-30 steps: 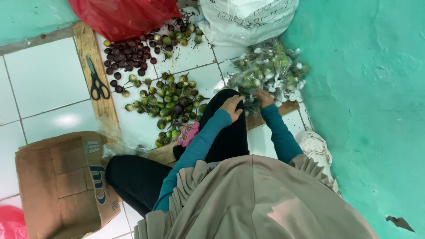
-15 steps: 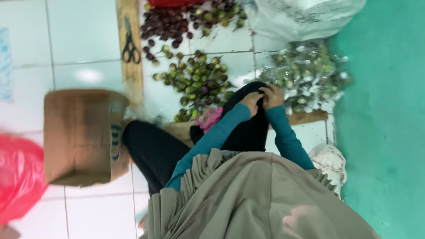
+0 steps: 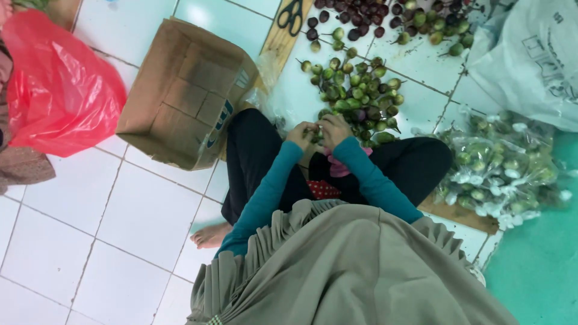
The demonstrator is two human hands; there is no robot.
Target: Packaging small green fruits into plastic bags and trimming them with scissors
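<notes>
Near the frame's centre the left hand (image 3: 301,133) and right hand (image 3: 335,129) meet, fingers curled together around something small; what they pinch is too hidden to make out, and whether either grip is closed I cannot tell. Just above them a heap of small round green eggplants (image 3: 355,99) with thin stems lies on the glossy white tiled floor (image 3: 144,210), too many to count. Toward the top edge a darker purple heap (image 3: 361,12) is cut off. At right lie clear plastic bags (image 3: 500,168) packed with the same fruit, their number unclear. One open cardboard box (image 3: 186,96) sits upper left, one crinkled red plastic bag (image 3: 54,90) beside it, one pair of scissors (image 3: 292,15) on a wooden plank (image 3: 271,48).
</notes>
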